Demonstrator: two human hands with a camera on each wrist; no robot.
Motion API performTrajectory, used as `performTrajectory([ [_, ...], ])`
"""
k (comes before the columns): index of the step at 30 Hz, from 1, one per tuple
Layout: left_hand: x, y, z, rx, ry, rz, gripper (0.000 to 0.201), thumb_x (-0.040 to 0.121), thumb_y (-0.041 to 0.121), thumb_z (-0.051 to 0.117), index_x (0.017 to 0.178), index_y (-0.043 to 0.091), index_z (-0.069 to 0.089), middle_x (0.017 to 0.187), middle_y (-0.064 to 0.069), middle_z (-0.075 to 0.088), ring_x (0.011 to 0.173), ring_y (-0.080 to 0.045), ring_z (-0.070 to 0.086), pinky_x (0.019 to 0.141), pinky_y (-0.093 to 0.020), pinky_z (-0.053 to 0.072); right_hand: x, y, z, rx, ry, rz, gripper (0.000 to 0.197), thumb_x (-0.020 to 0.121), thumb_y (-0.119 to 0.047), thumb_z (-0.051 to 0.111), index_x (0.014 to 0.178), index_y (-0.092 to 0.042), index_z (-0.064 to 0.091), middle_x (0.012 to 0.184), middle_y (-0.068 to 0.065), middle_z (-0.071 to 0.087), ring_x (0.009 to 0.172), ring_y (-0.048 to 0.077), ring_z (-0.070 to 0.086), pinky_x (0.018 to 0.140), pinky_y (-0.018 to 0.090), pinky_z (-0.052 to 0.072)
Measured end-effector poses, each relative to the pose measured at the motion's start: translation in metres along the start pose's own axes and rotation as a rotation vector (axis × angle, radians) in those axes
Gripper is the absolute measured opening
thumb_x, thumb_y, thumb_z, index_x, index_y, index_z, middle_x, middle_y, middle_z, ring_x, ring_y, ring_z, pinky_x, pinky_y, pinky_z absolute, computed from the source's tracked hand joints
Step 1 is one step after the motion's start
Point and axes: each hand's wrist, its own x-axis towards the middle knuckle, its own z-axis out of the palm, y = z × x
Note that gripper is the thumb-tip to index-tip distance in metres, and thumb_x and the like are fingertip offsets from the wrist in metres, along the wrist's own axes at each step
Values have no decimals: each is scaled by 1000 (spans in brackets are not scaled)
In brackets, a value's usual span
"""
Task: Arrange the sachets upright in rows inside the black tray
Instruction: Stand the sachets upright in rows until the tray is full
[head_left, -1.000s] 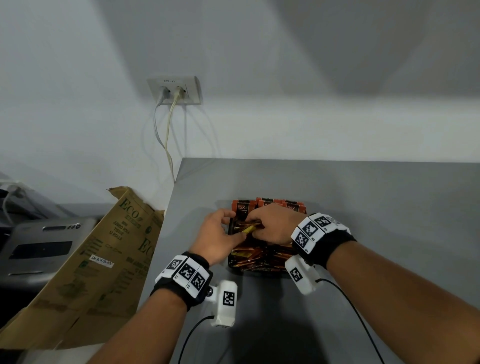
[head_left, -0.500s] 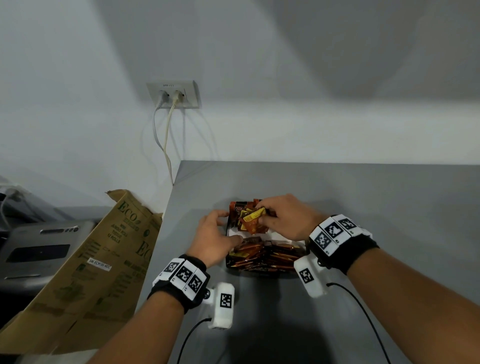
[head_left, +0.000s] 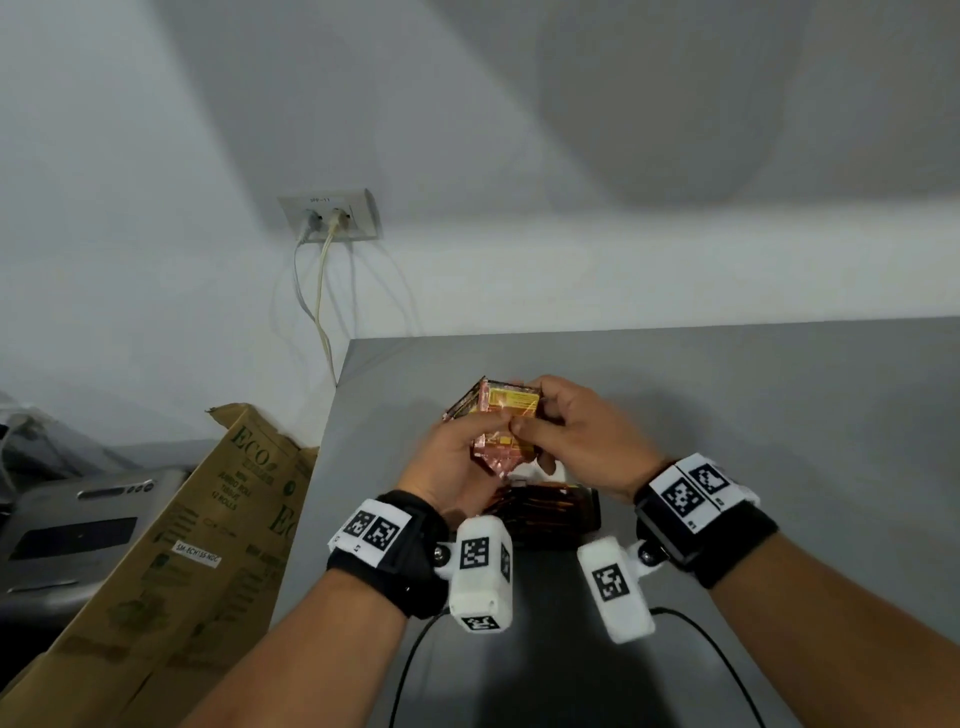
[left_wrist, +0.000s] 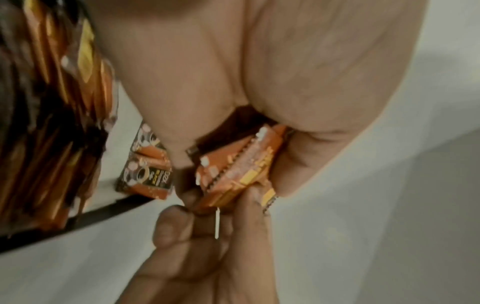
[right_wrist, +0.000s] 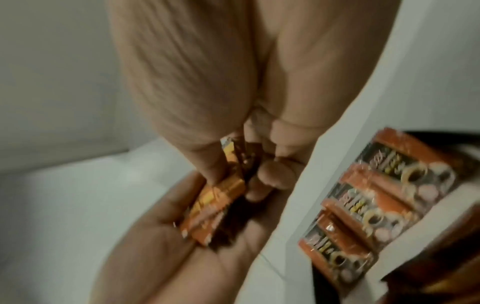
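Orange foil sachets (head_left: 501, 423), a small bundle of them, sit pinched between our two hands just above the far end of the black tray (head_left: 589, 512) on the grey table (head_left: 727, 395). Our left hand (head_left: 452, 457) cups the bundle from beneath, fingers curled round it; our right hand (head_left: 576, 441) pinches its upper edge between thumb and fingers. More sachets lie flat in the tray's near part, and a few stand upright at its far end (right_wrist: 384, 197). We judge the packets light, thin, slippery and floppy, likely to fan apart, so gripping the flat faces of the stack, squared together, seems safest.
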Motion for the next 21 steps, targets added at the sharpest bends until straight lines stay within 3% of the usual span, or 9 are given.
performTrajectory([
  [2,3,1,8,-20,44,-21,34,83,4,57,114,-8,63,101,-26,65,80,-35,67,64,-38,58,-6,0,-3,-292,98,-23,26,92,-34,68,117,-29,59,103,-7,64,78,6,63,74,19,54],
  [4,5,1,10,-5,97,-36,42,73,3,66,114,-6,65,110,-28,64,85,-34,68,71,-39,59,-14,-7,-9,-447,181,-85,65,80,-41,77,137,-32,48,127,-7,46,112,6,53,93,10,43],
  [6,5,1,13,17,113,-55,44,70,-1,66,114,-5,65,108,-28,63,88,-36,67,74,-41,57,-20,-16,-14,-558,46,-178,101,66,-42,86,151,-35,32,149,-10,30,138,9,29,115,24,30],
  [8,4,-1,19,39,104,-82,33,66,-5,62,99,-6,65,90,-24,64,76,-32,67,66,-36,57,-22,-23,-15,-783,-131,-240,116,61,-42,89,156,-34,22,160,-12,18,145,9,13,120,28,17],
  [10,3,-2,24,44,50,-113,19,64,-3,58,82,-1,61,71,-15,62,63,-24,65,55,-29,54,-20,-20,-11,-851,-174,-295,108,62,-38,87,153,-29,29,155,-9,33,142,12,24,121,34,24],
  [13,-1,-4,25,-36,-4,-108,21,66,-3,55,87,0,59,76,-14,62,70,-24,64,62,-30,55,-19,-15,-9,-685,-107,-296,82,65,-32,82,138,-26,46,130,-8,52,122,10,46,106,37,43],
  [16,-6,-6,26,-122,-32,-54,25,68,-3,48,91,-1,58,82,-17,61,74,-27,65,67,-32,57,-19,-12,-10,-570,-68,-277,78,63,-36,80,134,-29,48,123,-10,53,117,8,49,103,35,45],
  [18,-6,-9,27,-73,-5,-49,25,69,-5,53,93,-3,60,81,-18,61,73,-26,66,64,-31,58,-22,-13,-8,-607,-121,-282,90,64,-42,82,143,-31,41,130,-10,48,123,8,44,108,32,41],
  [21,-2,-9,25,-32,82,-22,51,71,-6,60,122,-9,57,103,-26,61,89,-34,66,72,-38,58,-25,-18,-11,-498,-87,-189,107,68,-49,85,156,-32,25,148,-11,32,135,5,34,113,25,31],
])
